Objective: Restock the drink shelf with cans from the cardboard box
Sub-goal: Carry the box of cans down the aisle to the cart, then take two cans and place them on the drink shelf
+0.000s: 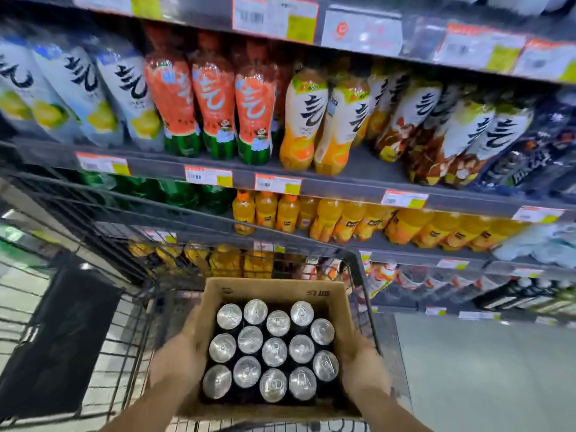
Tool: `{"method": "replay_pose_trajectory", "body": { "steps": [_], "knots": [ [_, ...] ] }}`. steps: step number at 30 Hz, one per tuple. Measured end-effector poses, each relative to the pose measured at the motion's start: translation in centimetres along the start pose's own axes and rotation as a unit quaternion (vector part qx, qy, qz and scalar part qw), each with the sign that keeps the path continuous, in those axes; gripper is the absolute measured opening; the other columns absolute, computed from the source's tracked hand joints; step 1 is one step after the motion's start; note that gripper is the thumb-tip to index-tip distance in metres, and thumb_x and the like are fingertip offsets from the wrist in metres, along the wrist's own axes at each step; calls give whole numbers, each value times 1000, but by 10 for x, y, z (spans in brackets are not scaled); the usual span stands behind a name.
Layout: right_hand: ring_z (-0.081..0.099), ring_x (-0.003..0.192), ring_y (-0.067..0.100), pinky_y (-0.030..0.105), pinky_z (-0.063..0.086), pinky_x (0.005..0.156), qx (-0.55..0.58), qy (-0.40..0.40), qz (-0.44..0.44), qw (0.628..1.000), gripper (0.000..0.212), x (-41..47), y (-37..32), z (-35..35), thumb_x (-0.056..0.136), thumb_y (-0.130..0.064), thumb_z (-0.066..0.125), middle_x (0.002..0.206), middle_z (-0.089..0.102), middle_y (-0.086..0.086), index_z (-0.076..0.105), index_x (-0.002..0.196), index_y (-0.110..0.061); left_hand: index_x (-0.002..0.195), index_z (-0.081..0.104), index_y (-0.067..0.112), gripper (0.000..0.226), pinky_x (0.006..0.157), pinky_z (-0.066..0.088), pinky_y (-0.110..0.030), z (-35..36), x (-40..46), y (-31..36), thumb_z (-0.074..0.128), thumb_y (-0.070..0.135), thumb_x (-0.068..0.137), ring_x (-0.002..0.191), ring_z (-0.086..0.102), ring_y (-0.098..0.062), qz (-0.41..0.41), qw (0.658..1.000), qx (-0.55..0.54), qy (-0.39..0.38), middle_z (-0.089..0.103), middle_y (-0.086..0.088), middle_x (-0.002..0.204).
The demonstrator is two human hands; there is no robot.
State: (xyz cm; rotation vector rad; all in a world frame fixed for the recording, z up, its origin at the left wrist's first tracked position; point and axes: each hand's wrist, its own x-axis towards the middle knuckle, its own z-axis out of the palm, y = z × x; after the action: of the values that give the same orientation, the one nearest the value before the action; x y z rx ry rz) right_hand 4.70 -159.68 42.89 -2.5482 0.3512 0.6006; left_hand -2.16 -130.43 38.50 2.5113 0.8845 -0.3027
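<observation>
While both hands grip the box (274,291) over the cart (131,310), left hand (179,357) and right hand (363,360) on opposite walls, I judge it heavy with cans (274,352); cardboard may sag, so I'd support underneath. Shelf (343,185) lies far.

This is a shop, in the drinks aisle of a supermarket. Grey shelves (358,182) rise in tiers, each packed front to back with rows of the same product: lemon, watermelon and orange bottles (249,113) on one level, small orange juice bottles (343,222) on the level below. Along every shelf's front edge sit price tags (208,176) with barcodes and yellow patches. A wire trolley (131,244) stands before the shelves, and a box (274,291) of cans (274,350) rests in it.
</observation>
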Motion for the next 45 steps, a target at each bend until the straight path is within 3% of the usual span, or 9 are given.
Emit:
{"method": "replay_pose_trajectory", "body": {
  "steps": [3,12,24,29,31,35,38,41,45],
  "knots": [
    [59,76,25,30,43,67,-3,-8,21,1000,27,2,2,21,98,-27,41,88,64,1,50,123,-24,137,31,41,45,64,51,-31,17,2,-10,29,53,94,70,64,-21,-22,1000,-8,-3,70,4,84],
    [60,74,24,29,39,56,-6,18,40,999,30,10,3,20,97,-23,41,88,65,-1,47,126,-29,149,7,30,83,67,51,-32,11,-7,7,54,56,85,82,66,-26,-32,999,5,-40,70,-4,96],
    [59,75,21,26,35,52,17,10,46,999,53,11,2,20,94,-4,36,96,69,1,39,141,-28,142,15,33,77,53,44,-29,17,-5,5,61,52,83,63,62,-23,-36,999,-16,-30,66,0,77],
    [60,78,22,29,40,60,34,12,41,998,55,12,2,20,93,-2,35,93,64,-1,40,141,-28,142,15,32,78,57,49,-32,22,-2,1,59,55,82,69,65,-26,-41,999,-13,-30,67,-2,81],
    [61,88,25,33,46,68,43,38,27,998,57,10,-1,21,91,-2,39,106,64,4,38,142,-26,143,15,32,79,61,52,-35,23,-2,1,60,54,81,76,65,-27,-52,998,-21,-32,67,-4,87],
    [50,118,27,39,41,101,-21,176,-177,968,57,11,-17,35,84,-6,61,132,55,8,48,138,-17,144,30,23,83,97,44,-49,31,-5,14,74,41,75,123,46,-35,15,997,-25,70,46,-11,141],
    [47,122,22,32,36,107,10,111,-221,969,52,21,-38,47,88,-15,63,130,55,1,48,138,-19,137,45,19,72,104,35,-46,44,0,27,76,40,74,124,41,-34,77,991,-15,107,50,-10,137],
    [40,129,19,30,31,110,-19,57,-183,981,60,39,-42,63,90,-25,63,138,49,-1,39,145,-20,128,55,20,63,110,27,-47,54,10,28,75,45,73,127,40,-32,96,987,22,127,53,-7,134],
    [28,141,20,32,23,117,-58,19,-108,992,76,63,-34,81,88,-32,65,150,37,3,26,151,-17,129,55,23,60,119,12,-42,73,16,38,75,41,75,134,35,-27,209,969,45,126,48,-6,140]
  ]
}}
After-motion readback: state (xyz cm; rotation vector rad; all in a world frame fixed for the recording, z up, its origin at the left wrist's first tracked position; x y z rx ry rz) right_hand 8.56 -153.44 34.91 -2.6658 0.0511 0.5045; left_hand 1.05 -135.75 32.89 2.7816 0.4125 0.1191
